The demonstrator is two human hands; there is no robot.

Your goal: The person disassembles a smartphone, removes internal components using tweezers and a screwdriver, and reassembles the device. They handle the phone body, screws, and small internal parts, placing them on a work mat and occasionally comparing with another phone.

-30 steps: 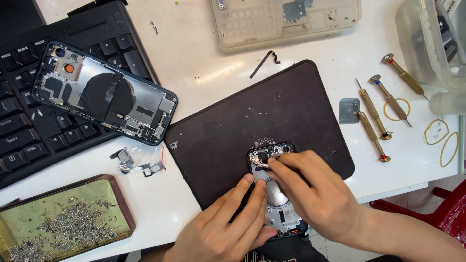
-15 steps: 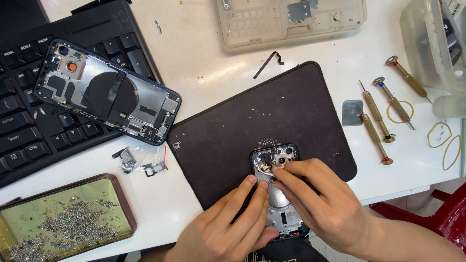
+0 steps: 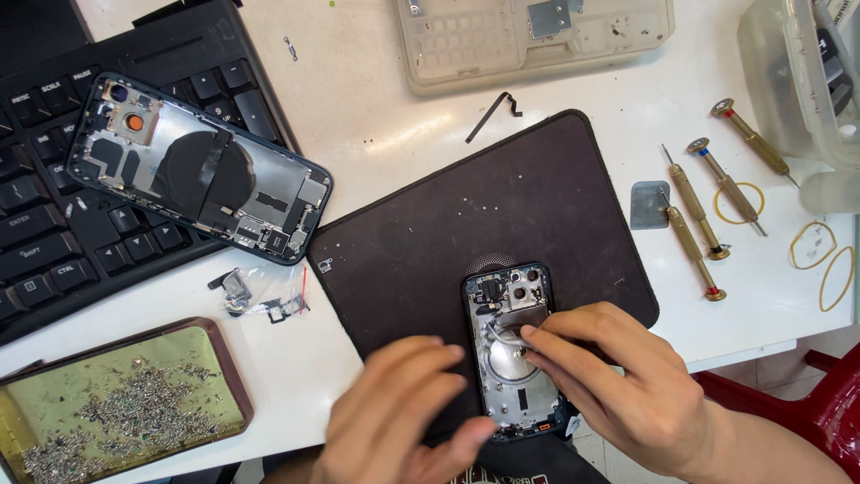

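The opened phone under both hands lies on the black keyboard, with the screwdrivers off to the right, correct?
Not quite. The head view shows the opened phone under both hands lying on the dark mat; another phone chassis rests on the keyboard. The screwdrivers are off to the right.

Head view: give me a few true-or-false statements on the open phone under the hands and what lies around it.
1. The open phone lies on the dark mat. True.
2. The right hand has its fingers on the phone's insides. True.
3. The left hand holds a screwdriver. False: the screwdrivers lie on the table right of the mat, untouched.
4. A second opened phone rests partly on the black keyboard. True.
5. The tray of screws sits at the right edge. False: it is at the lower left.
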